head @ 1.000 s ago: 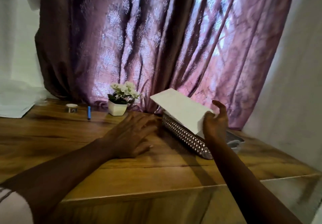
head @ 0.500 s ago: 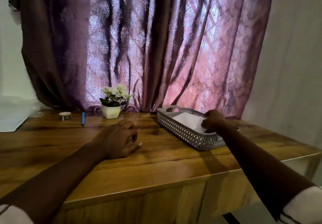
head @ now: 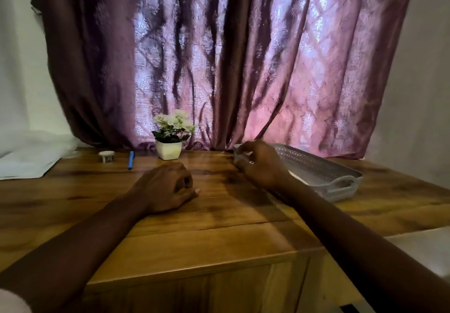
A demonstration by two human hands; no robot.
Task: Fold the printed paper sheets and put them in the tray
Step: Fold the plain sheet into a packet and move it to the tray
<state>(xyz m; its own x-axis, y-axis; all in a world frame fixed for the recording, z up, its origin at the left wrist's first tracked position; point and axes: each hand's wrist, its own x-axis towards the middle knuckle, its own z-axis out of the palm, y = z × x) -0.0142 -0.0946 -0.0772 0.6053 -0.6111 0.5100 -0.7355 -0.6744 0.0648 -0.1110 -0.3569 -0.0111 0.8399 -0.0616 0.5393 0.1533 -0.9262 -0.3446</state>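
A wooden tabletop [head: 219,227] stands before a purple curtain [head: 243,69]. At far left lies a white pile [head: 24,164], perhaps unfolded sheets. The left hand [head: 168,187] rests mid-table, fingers loosely curled, empty. The right hand [head: 260,164] curls its fingers over the tray [head: 323,169], apparently gripping its rim. A white sheet [head: 298,175] shows inside, so one seems placed and more possibly remain.

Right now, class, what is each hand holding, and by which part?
The right hand grips the tray by the rim at its left end; the left hand rests on the table, holding nothing.
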